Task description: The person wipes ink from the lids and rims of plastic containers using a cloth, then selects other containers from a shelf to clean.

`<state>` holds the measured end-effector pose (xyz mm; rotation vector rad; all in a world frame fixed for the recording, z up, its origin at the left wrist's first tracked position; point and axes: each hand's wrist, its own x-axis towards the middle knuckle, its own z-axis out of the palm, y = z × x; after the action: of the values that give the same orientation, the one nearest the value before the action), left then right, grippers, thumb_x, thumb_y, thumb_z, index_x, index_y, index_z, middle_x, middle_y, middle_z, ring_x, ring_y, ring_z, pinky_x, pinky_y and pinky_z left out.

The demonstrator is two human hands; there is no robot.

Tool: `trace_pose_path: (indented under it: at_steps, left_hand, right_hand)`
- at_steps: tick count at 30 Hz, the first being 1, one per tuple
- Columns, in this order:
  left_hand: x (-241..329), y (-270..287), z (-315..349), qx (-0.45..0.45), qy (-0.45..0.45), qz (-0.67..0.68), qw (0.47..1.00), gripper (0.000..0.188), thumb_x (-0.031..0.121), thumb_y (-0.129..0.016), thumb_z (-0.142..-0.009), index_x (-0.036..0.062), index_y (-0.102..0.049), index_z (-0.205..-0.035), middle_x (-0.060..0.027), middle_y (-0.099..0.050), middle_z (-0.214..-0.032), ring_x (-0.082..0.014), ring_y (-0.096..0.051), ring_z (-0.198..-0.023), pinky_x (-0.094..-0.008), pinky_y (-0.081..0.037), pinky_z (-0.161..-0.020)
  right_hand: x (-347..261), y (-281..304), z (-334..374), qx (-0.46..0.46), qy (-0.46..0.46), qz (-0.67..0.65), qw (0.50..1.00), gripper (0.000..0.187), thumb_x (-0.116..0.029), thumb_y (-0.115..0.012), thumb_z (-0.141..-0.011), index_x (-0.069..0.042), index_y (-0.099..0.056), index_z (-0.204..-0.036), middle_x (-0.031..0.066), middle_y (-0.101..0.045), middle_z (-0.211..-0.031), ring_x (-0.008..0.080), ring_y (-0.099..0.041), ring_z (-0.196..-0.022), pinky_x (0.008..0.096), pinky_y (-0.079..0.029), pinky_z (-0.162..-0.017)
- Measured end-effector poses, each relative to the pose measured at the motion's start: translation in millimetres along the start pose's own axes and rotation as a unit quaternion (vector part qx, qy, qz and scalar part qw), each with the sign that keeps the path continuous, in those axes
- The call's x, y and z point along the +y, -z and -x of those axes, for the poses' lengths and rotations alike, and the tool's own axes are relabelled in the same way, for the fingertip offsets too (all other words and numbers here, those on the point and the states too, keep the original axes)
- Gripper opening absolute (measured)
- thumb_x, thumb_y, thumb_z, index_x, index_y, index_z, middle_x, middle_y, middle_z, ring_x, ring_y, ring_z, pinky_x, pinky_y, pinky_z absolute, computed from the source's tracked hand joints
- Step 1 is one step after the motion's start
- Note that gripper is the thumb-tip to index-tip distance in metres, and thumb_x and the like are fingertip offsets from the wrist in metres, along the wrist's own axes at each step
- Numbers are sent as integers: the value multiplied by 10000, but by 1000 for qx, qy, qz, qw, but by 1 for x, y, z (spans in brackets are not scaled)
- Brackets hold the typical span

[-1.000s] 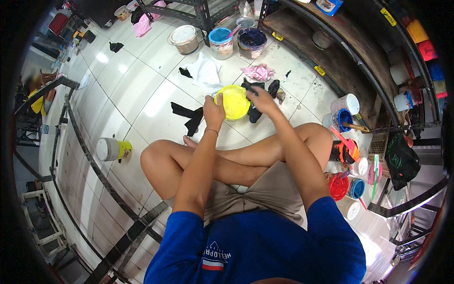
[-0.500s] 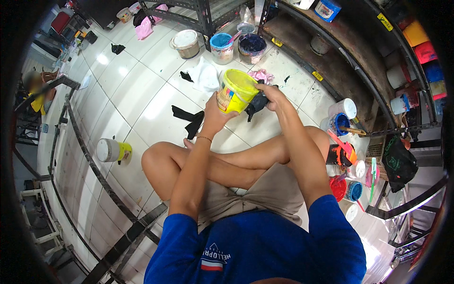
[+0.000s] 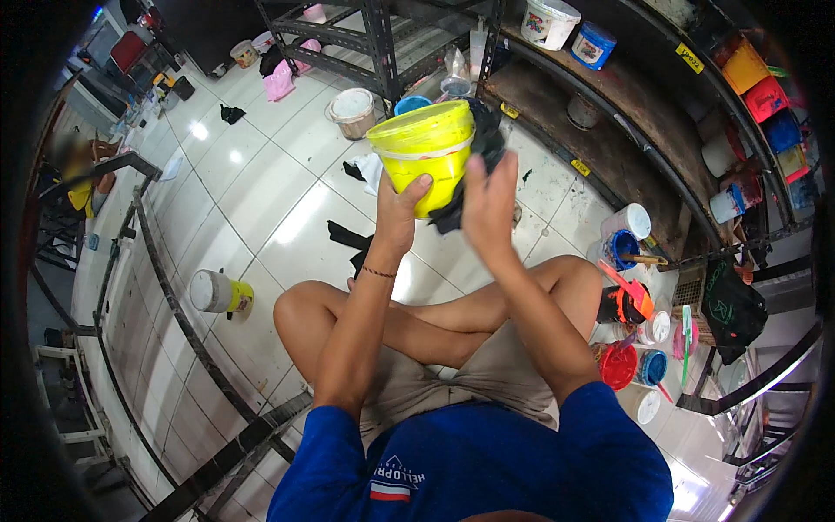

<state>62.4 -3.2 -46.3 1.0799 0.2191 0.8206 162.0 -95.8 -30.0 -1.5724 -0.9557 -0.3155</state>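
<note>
My left hand point(image 3: 398, 213) grips a bright yellow plastic bucket point(image 3: 430, 170) low on its left side, thumb across the front wall. The bucket is held up off the floor in front of me, tilted, its yellow top turned up and its pale handle lying across the front. On its right side, my right hand point(image 3: 489, 204) is closed on a black cloth point(image 3: 487, 135) that lies along the wall. That hand is slightly smeared by motion. Beyond the bucket, a white cloth point(image 3: 372, 172) rests on the tiles, and a strip of black cloth point(image 3: 350, 237) lies nearer my legs.
A tub with a grey-white lid point(image 3: 352, 113) stands near the black metal rack point(image 3: 383, 52). Paint tubs, including a red one point(image 3: 617, 365) and a blue one point(image 3: 620, 250), crowd my right side. A pale-lidded container point(image 3: 213, 291) lies left, near a black rail point(image 3: 187, 326). Another person point(image 3: 83, 174) sits far left.
The bucket has been turned and tilted, so its printed label no longer shows. My right hand has left the rim and brought the black cloth up along the bucket's right side.
</note>
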Motion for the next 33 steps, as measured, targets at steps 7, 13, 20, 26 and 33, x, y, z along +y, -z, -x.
trace_pose_path:
  at_steps: [7,13,20,26,33]
  left_hand:
    - [3,-17,7,30,-84,-61,994,620,227,-748,-808,-15,-430,-1282,-126,-568,-1227,-185,-555,-1115,-326,-446,-977]
    - [15,-20,1,32,-44,-122,991,595,193,-753,-816,-20,-399,-1245,-117,-565,-1179,-179,-557,-1072,-332,-458,-947]
    - [32,-26,12,17,-78,-148,986,519,104,-733,-799,-1,-412,-1192,-106,-559,-1131,-182,-574,-1012,-334,-480,-897]
    - [38,-31,25,-120,-75,-373,917,912,191,-867,-619,-38,-331,-1320,-158,-544,-1187,-230,-560,-1091,-360,-466,-934]
    - [17,-20,32,-37,-21,-176,983,860,191,-845,-679,-22,-318,-1324,-163,-529,-1227,-230,-550,-1135,-348,-453,-978]
  right_hand:
    - [-4,13,-42,-105,-164,-127,973,450,-190,-546,-937,108,-485,-1268,291,-515,-1113,417,-505,-1008,449,-397,-900]
    - [-30,21,-23,-27,68,-23,997,576,-138,-619,-871,108,-411,-1348,260,-460,-1151,393,-464,-1041,450,-378,-927]
    - [-70,30,-68,-82,273,128,950,582,-187,-734,-676,-191,-612,-1244,56,-529,-1086,270,-480,-1057,447,-334,-916]
    - [-71,27,-117,-280,109,112,947,361,-408,-564,-881,-91,-712,-969,146,-662,-933,379,-631,-900,494,-469,-775]
    - [-76,41,-136,-243,74,88,963,425,-446,-553,-904,-56,-691,-1002,196,-675,-1007,391,-635,-970,484,-488,-829]
